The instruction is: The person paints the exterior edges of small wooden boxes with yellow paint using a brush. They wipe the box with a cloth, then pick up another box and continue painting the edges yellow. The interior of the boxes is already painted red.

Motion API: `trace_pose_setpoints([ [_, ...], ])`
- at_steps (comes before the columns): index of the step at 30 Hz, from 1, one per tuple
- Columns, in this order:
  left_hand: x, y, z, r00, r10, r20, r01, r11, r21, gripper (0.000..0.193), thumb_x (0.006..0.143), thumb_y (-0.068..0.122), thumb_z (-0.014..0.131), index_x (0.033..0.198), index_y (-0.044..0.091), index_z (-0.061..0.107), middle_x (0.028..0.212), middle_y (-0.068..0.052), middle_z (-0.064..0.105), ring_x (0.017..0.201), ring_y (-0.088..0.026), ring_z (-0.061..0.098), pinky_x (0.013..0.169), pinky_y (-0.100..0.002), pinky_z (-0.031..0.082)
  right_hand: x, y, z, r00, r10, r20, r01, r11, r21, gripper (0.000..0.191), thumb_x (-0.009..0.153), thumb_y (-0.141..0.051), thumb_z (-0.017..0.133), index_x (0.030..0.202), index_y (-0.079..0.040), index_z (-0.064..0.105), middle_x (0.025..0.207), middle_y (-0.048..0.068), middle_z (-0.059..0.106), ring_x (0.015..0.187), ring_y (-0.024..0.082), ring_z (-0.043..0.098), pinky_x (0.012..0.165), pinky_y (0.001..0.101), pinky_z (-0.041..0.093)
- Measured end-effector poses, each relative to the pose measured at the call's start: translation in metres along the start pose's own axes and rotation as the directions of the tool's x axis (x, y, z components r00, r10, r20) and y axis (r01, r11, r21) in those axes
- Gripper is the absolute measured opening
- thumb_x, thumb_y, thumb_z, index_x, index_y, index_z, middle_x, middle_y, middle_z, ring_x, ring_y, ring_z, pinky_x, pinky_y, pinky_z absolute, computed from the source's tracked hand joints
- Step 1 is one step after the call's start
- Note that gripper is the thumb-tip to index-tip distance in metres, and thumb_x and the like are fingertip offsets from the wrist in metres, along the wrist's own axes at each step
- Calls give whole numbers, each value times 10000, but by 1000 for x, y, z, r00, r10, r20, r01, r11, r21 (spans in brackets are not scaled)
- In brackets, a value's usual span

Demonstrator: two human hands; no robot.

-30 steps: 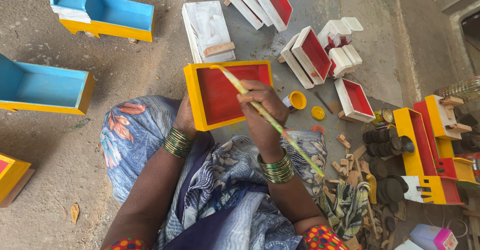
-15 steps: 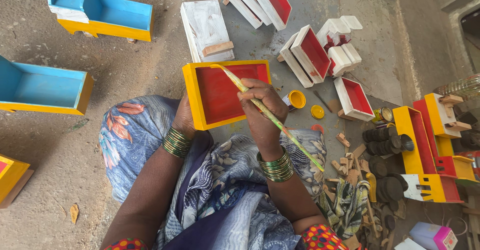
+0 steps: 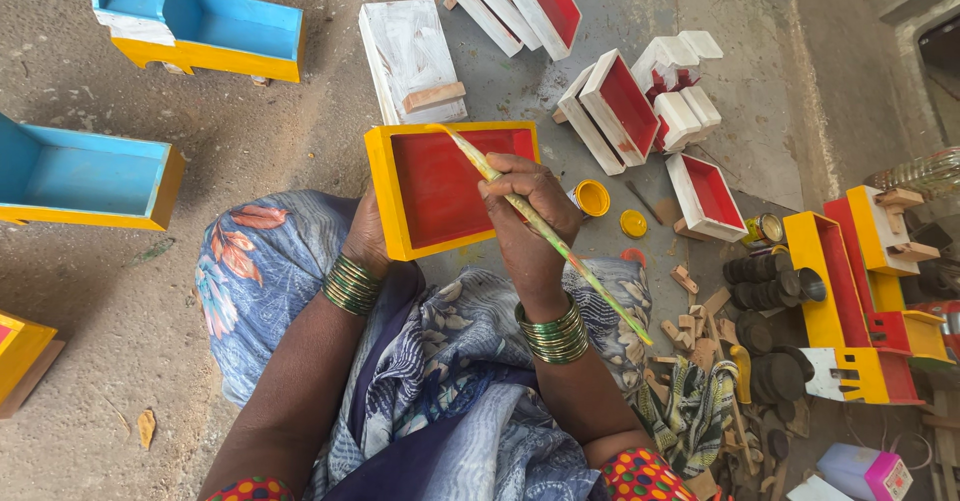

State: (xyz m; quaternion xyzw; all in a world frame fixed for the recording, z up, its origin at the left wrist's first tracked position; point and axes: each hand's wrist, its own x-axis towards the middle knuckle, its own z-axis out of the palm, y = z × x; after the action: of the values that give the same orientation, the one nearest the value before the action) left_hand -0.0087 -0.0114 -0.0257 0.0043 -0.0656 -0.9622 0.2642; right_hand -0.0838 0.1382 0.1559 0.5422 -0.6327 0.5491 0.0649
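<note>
- Head view: the left hand grips the near edge of the red-and-yellow tray, propping it on the lap, tilted towards the painter.
- The right hand pinches a long paintbrush, tip on the tray's yellow far rim.
- A yellow paint pot sits on the floor just beside, within reach.

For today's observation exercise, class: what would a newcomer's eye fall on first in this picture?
First, the red tray with yellow rim at the centre, steadied by the left hand while the right hand holds a long paintbrush to its top edge. Next, the blue and yellow boxes at upper left, then the white and red boxes at upper right.
</note>
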Motion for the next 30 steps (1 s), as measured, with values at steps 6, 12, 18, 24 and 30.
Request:
trace_pose_setpoints([
  [6, 0, 0, 0, 1000, 22, 12, -22, 999, 36, 522, 1036, 306, 596, 1474, 40, 500, 1426, -166, 606, 1268, -299, 635, 1088, -493, 529, -1, -12, 7, 998, -46, 38, 42, 995, 86, 187, 897, 60, 794, 972, -48, 662, 1196, 124, 725, 1102, 188, 732, 928, 293, 651],
  [12, 1, 0, -1, 999, 17, 35, -17, 1000, -10, 536, 1048, 340, 608, 1477, 36, 502, 1417, -164, 610, 1259, -295, 637, 1083, -486, 531, 4, -13, 15, 996, -28, 80, 21, 996, 87, 177, 883, 77, 794, 954, -32, 674, 1169, 124, 734, 1067, 191, 740, 914, 292, 642],
  [18, 2, -1, -2, 999, 11, 39, -11, 1000, -5, 535, 1044, 340, 604, 1479, 46, 500, 1423, -155, 609, 1265, -292, 635, 1085, -485, 531, 2, -10, 9, 997, -46, 54, 43, 997, 60, 182, 882, 75, 793, 958, -34, 669, 1172, 126, 733, 1086, 198, 735, 935, 303, 638],
  [24, 1, 1, -1, 999, 12, 29, -13, 1000, 21, 524, 1049, 310, 586, 1488, 39, 495, 1437, -159, 601, 1273, -291, 633, 1094, -482, 526, 2, 5, 12, 999, 6, 37, -8, 998, 64, 169, 879, 59, 808, 944, -59, 707, 1136, 103, 756, 1032, 164, 753, 876, 295, 658],
  [30, -3, 6, 16, 1000, 16, 17, -17, 999, 30, 518, 1077, 313, 541, 1504, 26, 481, 1451, -171, 592, 1290, -302, 620, 1099, -471, 524, 8, 41, -43, 968, 190, -161, -159, 969, 187, 198, 900, 53, 805, 1008, -47, 672, 1185, 104, 741, 1031, 149, 707, 875, 278, 621],
])
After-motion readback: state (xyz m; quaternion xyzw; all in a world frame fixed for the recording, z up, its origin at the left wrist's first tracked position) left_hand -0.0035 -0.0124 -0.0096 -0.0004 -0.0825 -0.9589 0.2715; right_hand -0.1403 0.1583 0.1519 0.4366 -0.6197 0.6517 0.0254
